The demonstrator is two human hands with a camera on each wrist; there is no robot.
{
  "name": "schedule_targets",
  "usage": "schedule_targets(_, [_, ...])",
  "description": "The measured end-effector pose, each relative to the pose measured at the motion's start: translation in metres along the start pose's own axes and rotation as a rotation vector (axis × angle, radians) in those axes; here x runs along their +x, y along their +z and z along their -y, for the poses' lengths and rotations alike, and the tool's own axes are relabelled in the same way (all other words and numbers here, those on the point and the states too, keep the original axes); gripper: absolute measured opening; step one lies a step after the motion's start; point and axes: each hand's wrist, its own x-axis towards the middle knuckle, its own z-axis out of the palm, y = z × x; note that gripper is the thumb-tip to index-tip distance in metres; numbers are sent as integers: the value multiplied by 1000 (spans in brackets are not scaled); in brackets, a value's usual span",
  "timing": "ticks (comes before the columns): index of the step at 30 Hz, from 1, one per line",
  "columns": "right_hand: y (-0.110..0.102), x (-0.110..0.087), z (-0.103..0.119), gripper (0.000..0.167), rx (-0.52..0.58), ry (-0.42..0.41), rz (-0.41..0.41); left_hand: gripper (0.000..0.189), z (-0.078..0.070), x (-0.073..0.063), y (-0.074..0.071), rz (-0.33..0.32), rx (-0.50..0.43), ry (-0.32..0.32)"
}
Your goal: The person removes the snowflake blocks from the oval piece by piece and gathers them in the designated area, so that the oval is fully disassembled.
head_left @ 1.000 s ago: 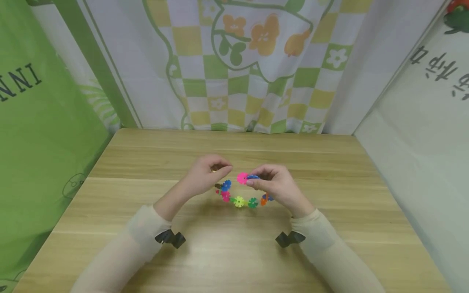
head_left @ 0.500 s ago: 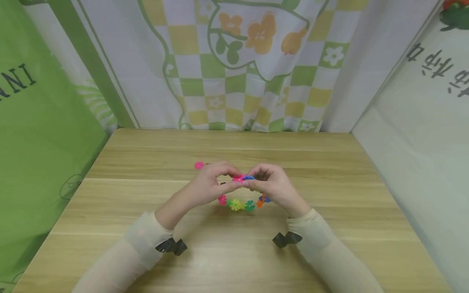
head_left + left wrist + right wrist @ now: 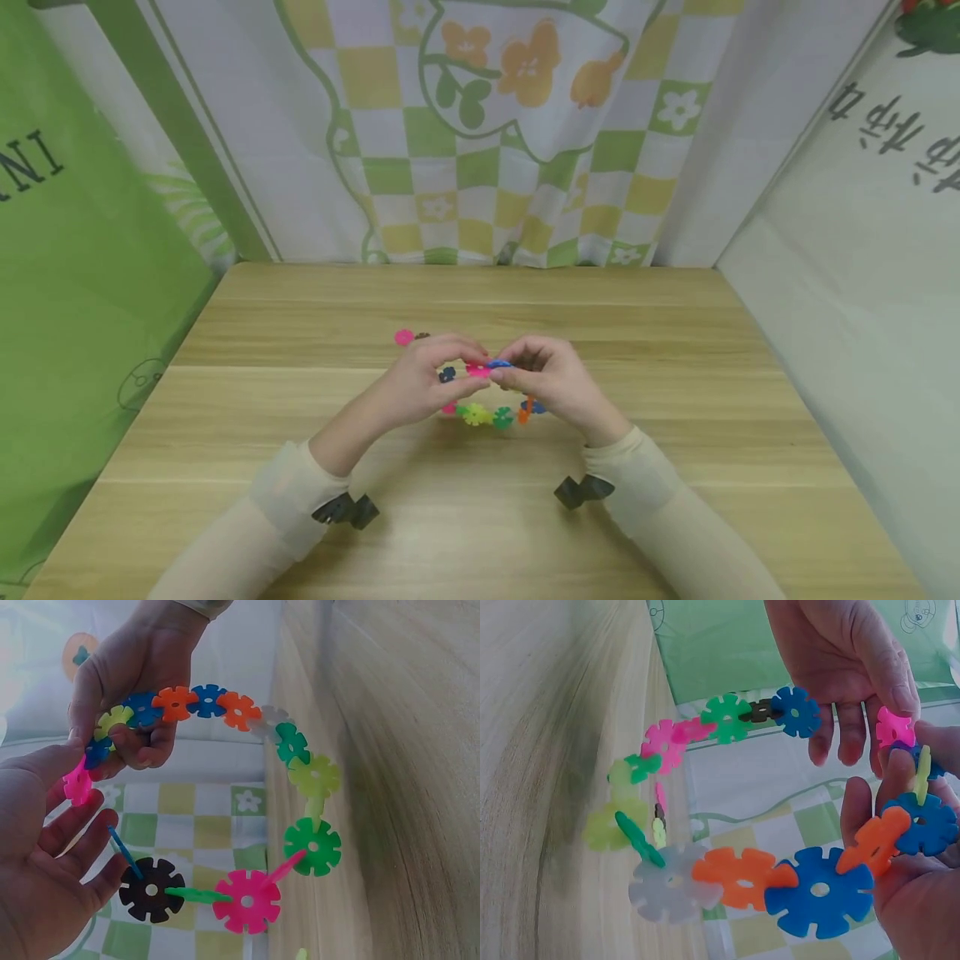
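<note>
My left hand [image 3: 416, 379] pinches a pink notched plastic disc [image 3: 77, 784] between thumb and fingertips. Pinched by my right hand [image 3: 551, 379] is a small blue disc [image 3: 97, 752] joined to that pink one. From it hangs a curved chain of slotted discs, with orange discs [image 3: 742, 876], a white disc [image 3: 671, 885], a green disc [image 3: 312, 846] and a larger pink disc [image 3: 247, 900]. The chain's other end, a blue disc [image 3: 796, 712] next to a dark brown disc [image 3: 151, 890], hangs near my left fingers, apart from the pinched pink disc.
On the wooden table [image 3: 480, 517], behind my left hand, lies a separate short row with a pink disc [image 3: 404, 337] and a brown disc [image 3: 422, 337]. A checked curtain [image 3: 495, 183] hangs behind the table's far edge.
My left hand has moved right to the pink disc and now pinches it. The short row behind it has come into sight. My right hand keeps its pinch on the blue disc.
</note>
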Motion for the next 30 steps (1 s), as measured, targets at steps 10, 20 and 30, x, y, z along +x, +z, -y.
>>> schedule_targets(10, [0, 0, 1, 12, -3, 11, 11, 18, -3, -2, -1, -17, -20, -11])
schedule_targets(20, [-5, -3, 0, 12, -72, 18, 7, 12, -5, -3, 1, -27, -51, -34])
schedule_targets(30, [-4, -4, -1, 9, -96, 24, 7, 11, -3, -4, 1, -11, -80, -41])
